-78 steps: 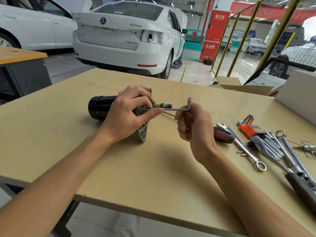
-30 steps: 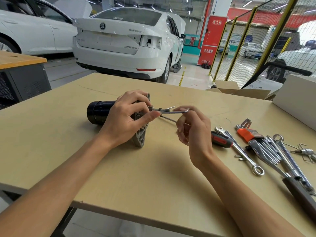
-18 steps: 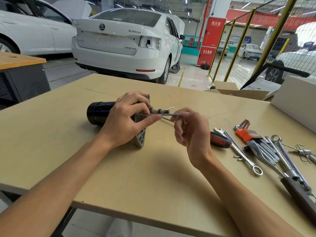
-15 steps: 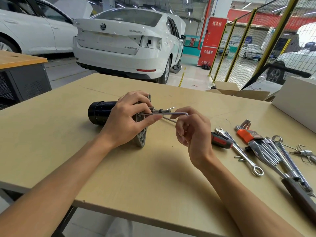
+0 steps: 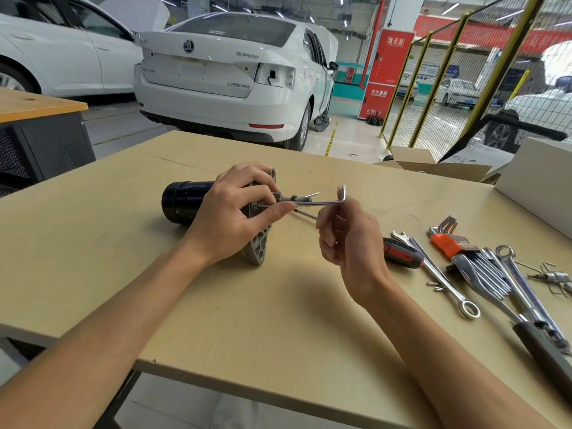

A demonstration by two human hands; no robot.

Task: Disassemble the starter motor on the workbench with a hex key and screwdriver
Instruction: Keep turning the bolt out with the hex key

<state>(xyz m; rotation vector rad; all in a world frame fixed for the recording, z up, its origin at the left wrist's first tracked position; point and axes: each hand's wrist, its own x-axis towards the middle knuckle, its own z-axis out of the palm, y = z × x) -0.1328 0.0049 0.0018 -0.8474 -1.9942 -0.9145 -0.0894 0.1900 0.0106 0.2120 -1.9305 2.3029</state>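
Black-bodied starter motor (image 5: 185, 201) lying sideways, grey flange, hex key (image 5: 322, 203) seemingly seated

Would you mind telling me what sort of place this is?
Most likely a car repair or training workshop: white cars parked indoors, a workbench with wrenches and hex keys, and yellow mesh fencing.

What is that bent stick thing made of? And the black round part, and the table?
The hex key looks like bare steel: thin, silvery and shiny. The starter motor has a black can that is probably painted metal, smooth with a soft gloss, and a dull grey end plate that looks like cast aluminium. The workbench looks like pale plywood or laminate board, matte; which one is hard to tell.
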